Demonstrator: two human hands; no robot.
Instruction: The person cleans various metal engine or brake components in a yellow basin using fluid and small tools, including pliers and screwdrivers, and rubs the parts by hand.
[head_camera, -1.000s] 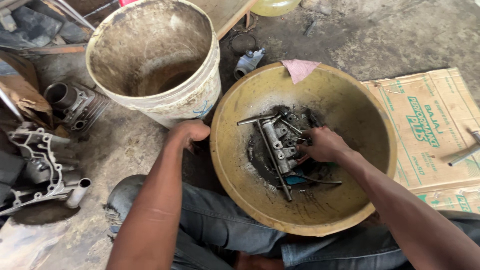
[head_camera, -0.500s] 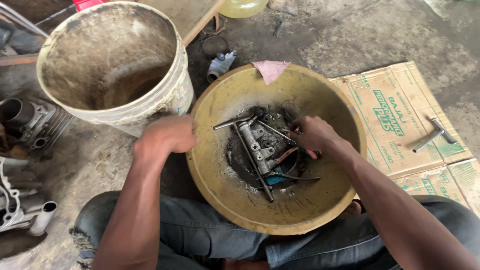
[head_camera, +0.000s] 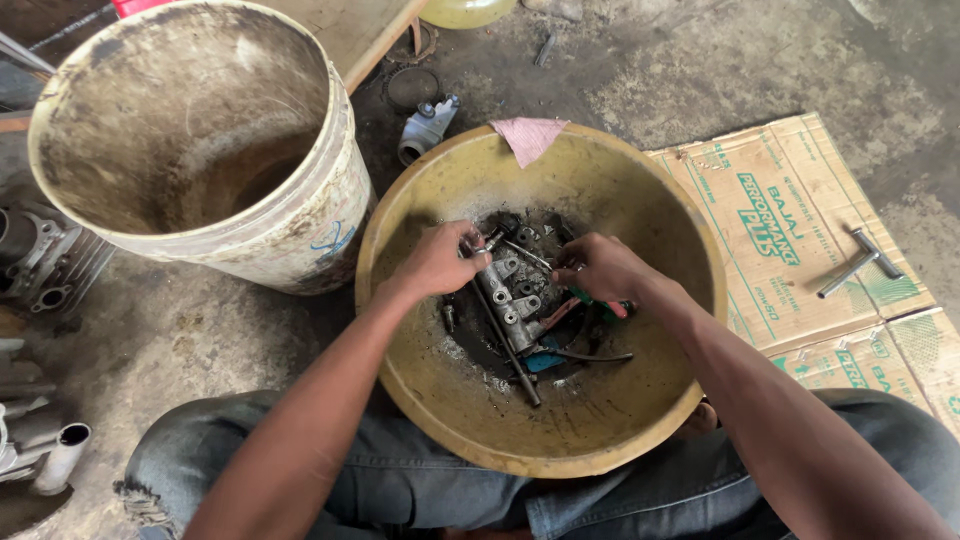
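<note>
Left hand (head_camera: 437, 262) was closed on the crossbar end of the T-handle wrench (head_camera: 505, 322), likely to steady it. Right hand (head_camera: 598, 267) was curled, fingertips pinching something small just beside the grey metal casting (head_camera: 512, 290); couldn't tell what. Both hands sat low in the yellow basin (head_camera: 600, 440), casting and wrench lying in the oily black sludge at its bottom, probably kept there so grime stayed contained. Count: 1 basin, 1 casting, 1 wrench inside, 1 pink rag (head_camera: 528, 136) draped over the far rim. Outside: 1 dirty white bucket (head_camera: 290, 235) touching the basin, 1 second T-wrench (head_camera: 858, 264) on flattened cardboard (head_camera: 760, 200).
</note>
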